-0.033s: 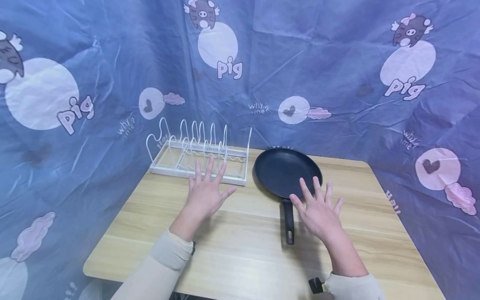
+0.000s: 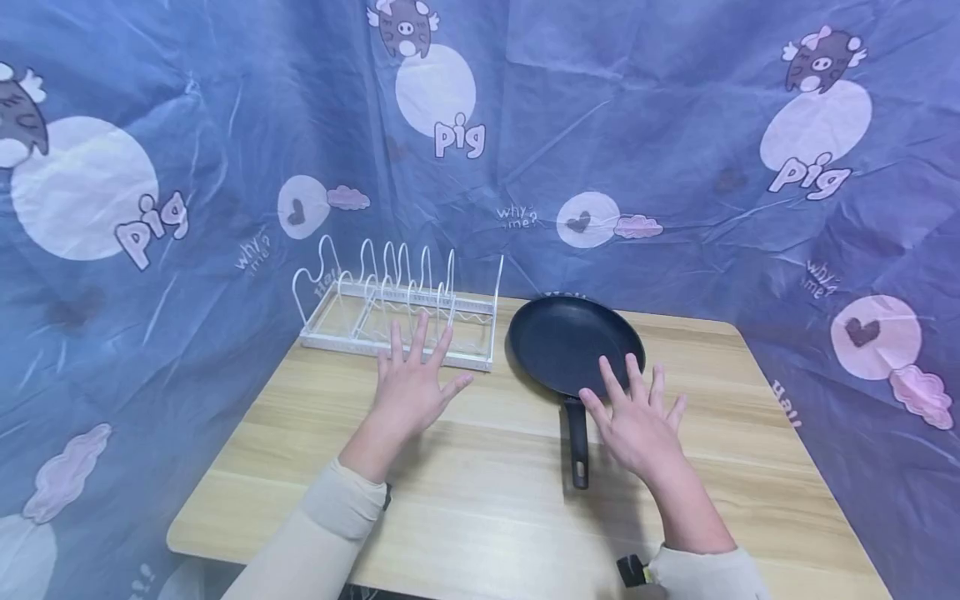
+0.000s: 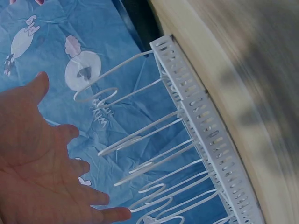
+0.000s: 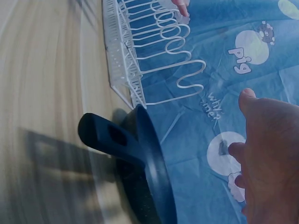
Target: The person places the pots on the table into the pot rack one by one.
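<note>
Both hands are held over the table with fingers spread and nothing in them. My left hand (image 2: 408, 392) overlaps the front edge of a white wire rack (image 2: 397, 350) in the head view; the left wrist view shows the palm (image 3: 37, 163) apart from the rack's upright loops (image 3: 140, 121). My right hand (image 2: 641, 429) is just right of the handle (image 2: 577, 442) of a black frying pan (image 2: 573, 342), its fingertips overlapping the pan's near rim. In the right wrist view the pan (image 4: 154, 172) lies left of the right hand (image 4: 271, 158), with a gap between them.
The light wooden table (image 2: 480, 517) carries the rack at the back left and the pan at the back centre, side by side. A blue curtain (image 2: 660, 100) with pig prints hangs behind the table and along both sides. A black strap piece (image 2: 632, 572) sits by the right cuff.
</note>
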Tool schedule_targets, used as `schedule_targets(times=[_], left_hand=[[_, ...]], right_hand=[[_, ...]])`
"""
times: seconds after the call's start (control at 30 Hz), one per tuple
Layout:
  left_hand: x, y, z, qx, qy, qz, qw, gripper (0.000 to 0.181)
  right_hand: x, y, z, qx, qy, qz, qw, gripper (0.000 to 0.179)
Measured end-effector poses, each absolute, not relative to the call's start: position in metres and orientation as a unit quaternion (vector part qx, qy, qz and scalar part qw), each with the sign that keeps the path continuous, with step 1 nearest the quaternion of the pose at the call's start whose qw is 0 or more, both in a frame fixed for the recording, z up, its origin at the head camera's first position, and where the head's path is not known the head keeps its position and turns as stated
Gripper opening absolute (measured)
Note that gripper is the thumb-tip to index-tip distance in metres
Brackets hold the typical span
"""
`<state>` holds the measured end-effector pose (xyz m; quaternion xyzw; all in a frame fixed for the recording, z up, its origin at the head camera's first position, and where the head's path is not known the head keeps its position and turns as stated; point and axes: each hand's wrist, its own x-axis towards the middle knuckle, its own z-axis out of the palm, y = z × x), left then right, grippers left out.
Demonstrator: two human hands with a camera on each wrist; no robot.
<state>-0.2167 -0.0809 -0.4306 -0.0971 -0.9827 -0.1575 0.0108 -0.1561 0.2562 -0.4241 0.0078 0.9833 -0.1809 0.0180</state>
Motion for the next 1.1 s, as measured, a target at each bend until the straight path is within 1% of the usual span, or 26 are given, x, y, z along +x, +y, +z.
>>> schedule_targets(times=[0.17, 0.33, 0.47, 0.73, 0.83, 0.9, 0.97, 1.03, 1.1], left_hand=[[-0.215, -0.080, -0.429, -0.099, -0.983, -0.153, 0.015, 0.088], [-0.210, -0.081, -0.431, -0.098, -0.984, -0.147, 0.017, 0.089], [-0.206, -0.077, -0.437, -0.099, -0.983, -0.151, 0.031, 0.091], [-0.195, -0.055, -0.450, -0.082, -0.981, -0.161, 0.064, 0.099], [-0.189, -0.041, -0.453, -0.086, -0.977, -0.184, 0.063, 0.100], [-0.184, -0.031, -0.456, -0.093, -0.970, -0.218, 0.047, 0.102], [-0.181, -0.020, -0.460, -0.099, -0.959, -0.266, 0.017, 0.103], [-0.178, -0.010, -0.465, -0.109, -0.939, -0.325, -0.021, 0.104], [-0.176, 0.000, -0.470, -0.115, -0.914, -0.383, -0.066, 0.102]], right_hand=[[-0.157, 0.257, -0.426, 0.010, 0.983, -0.185, 0.014, 0.081], [-0.153, 0.258, -0.429, 0.017, 0.982, -0.188, 0.019, 0.084], [-0.148, 0.261, -0.433, 0.025, 0.980, -0.196, 0.015, 0.084], [-0.136, 0.274, -0.449, 0.050, 0.971, -0.235, 0.000, 0.081], [-0.134, 0.278, -0.455, 0.062, 0.963, -0.264, -0.003, 0.083], [-0.133, 0.280, -0.459, 0.072, 0.952, -0.298, 0.004, 0.086], [-0.133, 0.282, -0.462, 0.081, 0.935, -0.344, 0.013, 0.088], [-0.132, 0.283, -0.466, 0.094, 0.913, -0.397, 0.023, 0.087], [-0.133, 0.284, -0.470, 0.104, 0.883, -0.456, 0.027, 0.082]])
